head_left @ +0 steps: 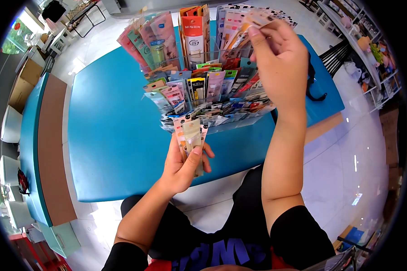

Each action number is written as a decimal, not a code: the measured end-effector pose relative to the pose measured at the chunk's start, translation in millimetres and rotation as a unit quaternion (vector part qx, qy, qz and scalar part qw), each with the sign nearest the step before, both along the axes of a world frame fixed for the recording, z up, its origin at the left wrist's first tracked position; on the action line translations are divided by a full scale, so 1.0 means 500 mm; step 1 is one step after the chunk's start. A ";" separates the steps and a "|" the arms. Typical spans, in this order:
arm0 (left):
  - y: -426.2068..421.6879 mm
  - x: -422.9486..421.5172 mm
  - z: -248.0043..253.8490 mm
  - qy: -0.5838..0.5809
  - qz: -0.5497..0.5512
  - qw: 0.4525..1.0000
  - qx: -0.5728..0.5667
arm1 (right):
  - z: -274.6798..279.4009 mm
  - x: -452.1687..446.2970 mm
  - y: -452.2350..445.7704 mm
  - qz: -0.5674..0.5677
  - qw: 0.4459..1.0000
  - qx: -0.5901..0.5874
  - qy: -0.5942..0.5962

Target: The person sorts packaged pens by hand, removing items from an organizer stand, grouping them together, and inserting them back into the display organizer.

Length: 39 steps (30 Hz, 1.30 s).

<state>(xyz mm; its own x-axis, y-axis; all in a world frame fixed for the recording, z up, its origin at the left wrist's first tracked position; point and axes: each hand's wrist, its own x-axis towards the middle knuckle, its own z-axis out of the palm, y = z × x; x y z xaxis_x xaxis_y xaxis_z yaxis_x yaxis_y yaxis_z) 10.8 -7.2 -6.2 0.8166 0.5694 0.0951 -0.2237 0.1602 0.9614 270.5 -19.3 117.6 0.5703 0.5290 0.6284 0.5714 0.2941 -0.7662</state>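
A clear tiered display rack (233, 125) stands on the blue-topped table, filled with rows of slim stationery packets. My left hand (178, 168) is closed around a few narrow packets (191, 132), held upright in front of the rack's lower tier; the front one is pale beige, with pink and white ones behind it. Over the back right of the rack, my right hand (279, 67) pinches a slim, light-orange packet (257, 19) between thumb and fingers. It overlaps other packets in the back row, so I cannot tell whether it is free of the rack. Its printed contents are too small to read.
The blue table (108, 135) spreads left of the rack. A dark strap (319, 96) lies on its right part. Another blue-topped counter (31, 149) with white stools (11, 124) is at far left. Shelves with goods (371, 54) line the right side.
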 end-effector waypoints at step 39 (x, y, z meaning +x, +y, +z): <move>-0.017 0.001 0.033 -0.013 0.155 0.988 0.008 | 0.049 -0.025 -0.100 0.191 0.970 0.052 0.140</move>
